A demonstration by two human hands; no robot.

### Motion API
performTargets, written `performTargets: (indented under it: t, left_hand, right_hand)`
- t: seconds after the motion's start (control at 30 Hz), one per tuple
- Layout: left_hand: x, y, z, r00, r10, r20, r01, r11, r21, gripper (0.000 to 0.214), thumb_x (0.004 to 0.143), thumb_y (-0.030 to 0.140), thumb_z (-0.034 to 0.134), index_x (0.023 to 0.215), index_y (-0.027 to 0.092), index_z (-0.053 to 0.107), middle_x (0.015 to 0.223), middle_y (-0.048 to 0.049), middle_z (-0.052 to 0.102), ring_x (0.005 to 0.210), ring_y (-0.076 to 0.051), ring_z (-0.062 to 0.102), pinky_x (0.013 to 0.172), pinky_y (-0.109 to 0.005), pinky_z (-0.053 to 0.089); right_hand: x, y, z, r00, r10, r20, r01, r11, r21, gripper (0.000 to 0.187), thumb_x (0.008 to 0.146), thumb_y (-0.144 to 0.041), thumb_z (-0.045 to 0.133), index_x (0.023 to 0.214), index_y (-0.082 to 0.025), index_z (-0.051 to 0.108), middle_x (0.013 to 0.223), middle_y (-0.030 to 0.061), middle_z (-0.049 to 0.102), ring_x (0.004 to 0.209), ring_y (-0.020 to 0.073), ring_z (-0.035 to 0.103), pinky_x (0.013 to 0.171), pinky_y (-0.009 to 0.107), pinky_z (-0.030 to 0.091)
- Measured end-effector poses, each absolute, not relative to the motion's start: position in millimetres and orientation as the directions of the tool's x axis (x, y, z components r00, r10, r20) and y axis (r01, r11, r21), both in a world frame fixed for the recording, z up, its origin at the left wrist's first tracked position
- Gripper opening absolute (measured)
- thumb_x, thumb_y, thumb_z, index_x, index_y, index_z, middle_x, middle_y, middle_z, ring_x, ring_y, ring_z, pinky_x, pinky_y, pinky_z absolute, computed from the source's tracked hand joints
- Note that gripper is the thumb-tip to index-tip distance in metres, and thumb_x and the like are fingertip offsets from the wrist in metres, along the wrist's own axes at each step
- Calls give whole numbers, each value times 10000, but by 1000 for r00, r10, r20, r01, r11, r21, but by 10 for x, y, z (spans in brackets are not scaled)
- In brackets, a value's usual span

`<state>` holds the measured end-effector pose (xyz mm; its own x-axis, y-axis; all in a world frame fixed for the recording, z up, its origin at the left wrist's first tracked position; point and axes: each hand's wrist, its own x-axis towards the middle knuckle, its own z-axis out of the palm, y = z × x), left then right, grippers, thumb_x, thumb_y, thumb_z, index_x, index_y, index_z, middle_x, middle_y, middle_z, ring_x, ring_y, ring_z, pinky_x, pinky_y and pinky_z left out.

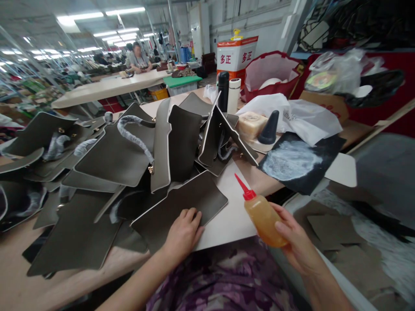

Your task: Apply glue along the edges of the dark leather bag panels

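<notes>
In my right hand [295, 233] is a squeeze bottle [264, 220] of amber liquid. Its red pointed nozzle tilts up and to the left, above the edge of a white sheet [223, 224]. My left hand [185, 229] rests on a dark olive-grey bag panel [181, 198] with pale edges, its fingers slightly bent against the surface. Behind that panel stands a part-assembled bag piece [184, 142], next to another folded piece [210, 134]. A handle in clear plastic wrap [134, 134] curves over the pile on the left.
More bag pieces [74, 229] cover the table's left side. At the right lie a black board with white residue [292, 160], a dark cone-shaped tool [269, 127] and a yellowish block [251, 124]. Two bottles [228, 95] stand behind. A co-worker [139, 60] sits at a far table.
</notes>
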<state>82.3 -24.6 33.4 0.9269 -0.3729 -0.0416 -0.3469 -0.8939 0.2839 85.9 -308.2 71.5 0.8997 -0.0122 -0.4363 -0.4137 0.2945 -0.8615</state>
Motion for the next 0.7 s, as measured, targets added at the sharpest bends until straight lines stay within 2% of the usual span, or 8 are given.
performTargets:
  t: [0.13, 0.23, 0.37, 0.57, 0.7]
  left_hand:
    - [838, -260, 291, 927, -370, -68, -340, -902, 266, 330, 873, 201, 345, 1159, 181, 509, 1093, -83, 511, 976, -196, 446, 813, -310, 476]
    - [832, -256, 288, 926, -371, -64, -339, -895, 291, 320, 868, 255, 392, 1152, 165, 507, 1099, -85, 509, 986, -201, 440, 847, -322, 458]
    - [824, -220, 327, 927, -371, -57, -323, -866, 381, 379, 828, 377, 468, 1158, 194, 506, 1116, -80, 486, 990, -200, 439, 875, -337, 433]
    - [856, -156, 354, 920, -384, -86, -306, -836, 455, 348, 837, 341, 456, 1151, 210, 530, 1103, -73, 486, 986, -194, 448, 882, -338, 424]
    - [834, -156, 342, 912, -403, -72, -337, -839, 426, 359, 834, 310, 462, 1167, 189, 517, 1133, -79, 479, 1022, -203, 434, 896, -329, 428]
  right_hand:
    - [893, -3083, 776, 923, -96, -373, -311, 387, -868, 542, 578, -428, 702, 1071, -284, 527, 1034, 47, 587, 790, 215, 569, 655, 327, 473]
    - [909, -3090, 759, 918, -143, -369, -309, 327, -893, 492, 598, -381, 698, 1046, -263, 534, 980, 41, 591, 786, 193, 556, 640, 275, 459]
    - [859, -3050, 684, 902, -78, -425, -387, 295, -874, 474, 619, -411, 664, 1044, -252, 528, 950, 47, 597, 732, 193, 549, 575, 267, 445]
    - [836, -2970, 652, 900, -27, -435, -414, 262, -872, 432, 666, -401, 631, 1056, -268, 502, 998, 25, 563, 782, 179, 530, 609, 247, 444]
    - [830, -2977, 628, 904, -24, -427, -415, 193, -889, 448, 663, -409, 638, 1059, -272, 479, 1015, 22, 537, 805, 183, 517, 609, 248, 442]
